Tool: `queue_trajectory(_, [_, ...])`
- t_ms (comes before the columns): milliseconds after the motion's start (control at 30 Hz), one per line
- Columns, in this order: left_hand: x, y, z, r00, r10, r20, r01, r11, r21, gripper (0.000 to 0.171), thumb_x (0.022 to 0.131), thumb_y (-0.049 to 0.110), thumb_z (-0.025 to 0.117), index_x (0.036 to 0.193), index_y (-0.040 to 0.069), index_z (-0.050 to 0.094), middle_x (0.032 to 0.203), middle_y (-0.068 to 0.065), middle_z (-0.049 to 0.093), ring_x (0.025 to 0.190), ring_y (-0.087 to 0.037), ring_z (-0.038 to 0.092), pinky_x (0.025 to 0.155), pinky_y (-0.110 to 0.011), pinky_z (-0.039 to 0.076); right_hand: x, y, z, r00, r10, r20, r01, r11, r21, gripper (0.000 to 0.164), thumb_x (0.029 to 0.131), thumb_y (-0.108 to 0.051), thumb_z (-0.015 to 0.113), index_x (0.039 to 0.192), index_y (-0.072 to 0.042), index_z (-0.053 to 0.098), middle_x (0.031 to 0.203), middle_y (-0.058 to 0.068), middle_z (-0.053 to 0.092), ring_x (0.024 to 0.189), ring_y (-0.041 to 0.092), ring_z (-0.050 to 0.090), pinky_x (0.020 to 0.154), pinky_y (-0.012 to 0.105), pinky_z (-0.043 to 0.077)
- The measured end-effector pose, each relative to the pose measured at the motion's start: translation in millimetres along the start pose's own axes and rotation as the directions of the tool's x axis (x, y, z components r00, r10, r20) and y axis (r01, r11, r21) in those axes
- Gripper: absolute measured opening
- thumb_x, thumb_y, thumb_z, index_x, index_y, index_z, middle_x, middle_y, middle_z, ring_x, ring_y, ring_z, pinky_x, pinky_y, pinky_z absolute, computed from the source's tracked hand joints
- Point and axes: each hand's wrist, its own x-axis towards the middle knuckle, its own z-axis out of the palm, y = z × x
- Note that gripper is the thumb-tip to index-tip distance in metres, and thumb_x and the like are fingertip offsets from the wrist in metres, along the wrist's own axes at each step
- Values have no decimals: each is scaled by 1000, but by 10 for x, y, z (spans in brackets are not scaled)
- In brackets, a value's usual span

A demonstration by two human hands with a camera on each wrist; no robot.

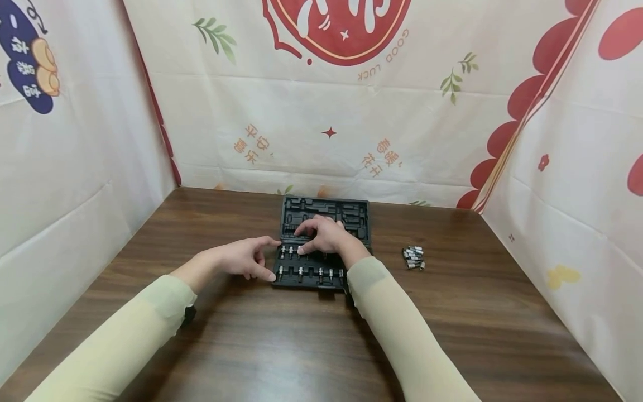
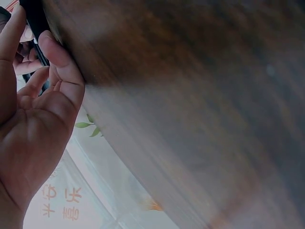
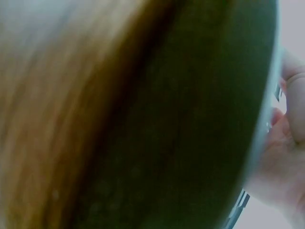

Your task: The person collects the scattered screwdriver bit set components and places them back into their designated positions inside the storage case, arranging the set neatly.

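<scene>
A black plastic tool case (image 1: 311, 283) lies unfolded on the table, its lid (image 1: 359, 204) leaning back. Short silvery bit sockets (image 1: 301, 273) sit in two rows of slots in its base. At the case's left edge is my left hand (image 1: 241, 258), index fingertip near the hinge corner and thumb at the front corner. My right hand (image 1: 329, 237) reaches over the case and covers part of it. Its thumb rests at a bit socket in the back row, with the index finger spread apart toward the hinge. The right wrist view is mostly blocked by the sleeve (image 3: 181, 119).
A small heap of loose bit sockets (image 1: 413, 257) lies on the brown wooden table (image 1: 452, 301), to the right of the case. Printed cloth (image 1: 301, 106) hangs behind and along both sides of the table.
</scene>
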Motion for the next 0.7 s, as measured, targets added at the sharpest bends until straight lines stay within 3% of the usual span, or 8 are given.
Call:
queue_trajectory(433, [-4, -22, -13, 1000, -11, -1, 11, 1000, 8, 94, 95, 32, 89, 169, 11, 37, 85, -7, 68, 71, -18, 65, 69, -34, 57, 11, 0, 20, 1000, -4, 15, 4, 1000, 9, 47, 93, -44, 89, 137, -39, 75, 139, 3, 62, 142, 37, 50, 131, 70, 20])
queue_trajectory(700, [-10, -26, -31, 1000, 3, -5, -3, 1000, 10, 93, 95, 33, 89, 169, 10, 37, 85, -7, 68, 69, -18, 64, 68, -35, 57, 12, 21, 21, 1000, -31, 5, 30, 999, 27, 43, 97, -45, 85, 139, -36, 76, 142, 4, 62, 144, 36, 49, 126, 65, 34])
